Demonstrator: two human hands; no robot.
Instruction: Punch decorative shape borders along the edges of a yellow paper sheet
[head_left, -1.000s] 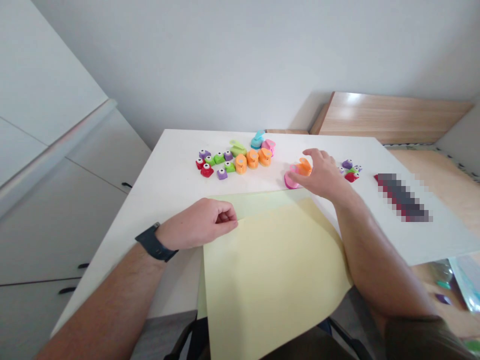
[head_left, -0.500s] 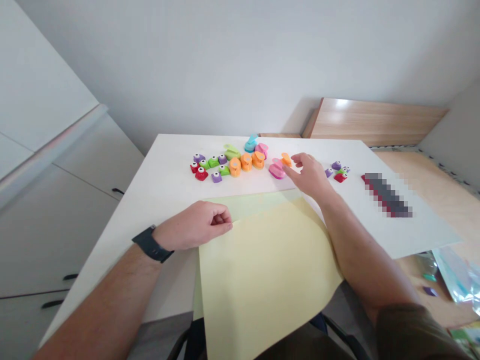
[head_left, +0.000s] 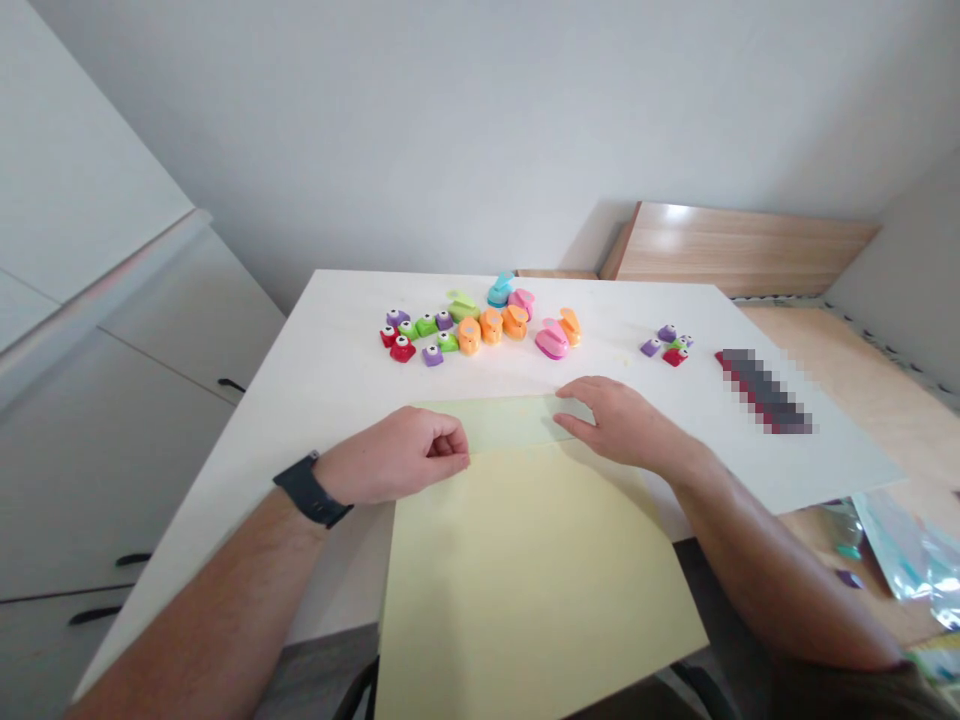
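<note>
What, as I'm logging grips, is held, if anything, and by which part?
The left hand pinches the yellow paper by its far edge, toward the left corner; the open right hand holds nothing.

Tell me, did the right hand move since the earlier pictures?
Yes. Against the white table, the right hand has drawn back toward the person, from beside the front pink punch to the pale green sheet.

Right hand [head_left: 626, 425] back from nearer pink punch [head_left: 553, 341], now at pale-green sheet [head_left: 510, 421]
</note>
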